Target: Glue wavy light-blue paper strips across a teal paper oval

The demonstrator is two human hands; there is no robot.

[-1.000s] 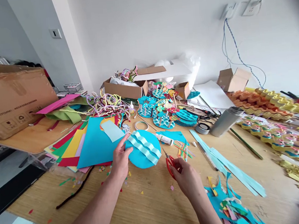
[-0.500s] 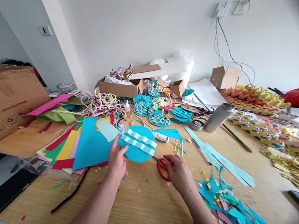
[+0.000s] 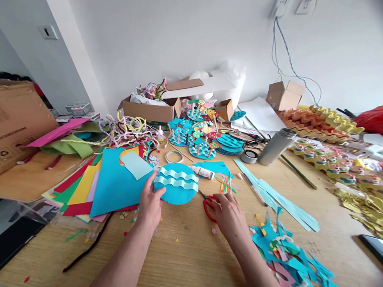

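My left hand (image 3: 150, 203) grips the left edge of a blue paper disc (image 3: 179, 197), thumb on top. Two pale-blue wavy paper strips (image 3: 176, 182) run across the disc, one above the other, standing up in ripples. My right hand (image 3: 230, 216) is closed at the red handles of a pair of scissors (image 3: 209, 209), whose blades point up and left toward the disc. Part of the handles is hidden behind my fingers. Just beyond the disc lies a white glue bottle (image 3: 204, 172) on its side.
Coloured paper sheets (image 3: 114, 186) lie to the left, beside a large cardboard box (image 3: 8, 119). Paper scraps (image 3: 288, 251) and pale-blue strips (image 3: 284, 202) are on the right. A metal flask (image 3: 277, 147), a tape roll (image 3: 174, 157) and finished wavy discs (image 3: 201, 149) stand further back.
The disc has turned in my left hand, so its strips now run nearly level instead of sloping down to the right. My right hand and the scissors have shifted slightly away from me.
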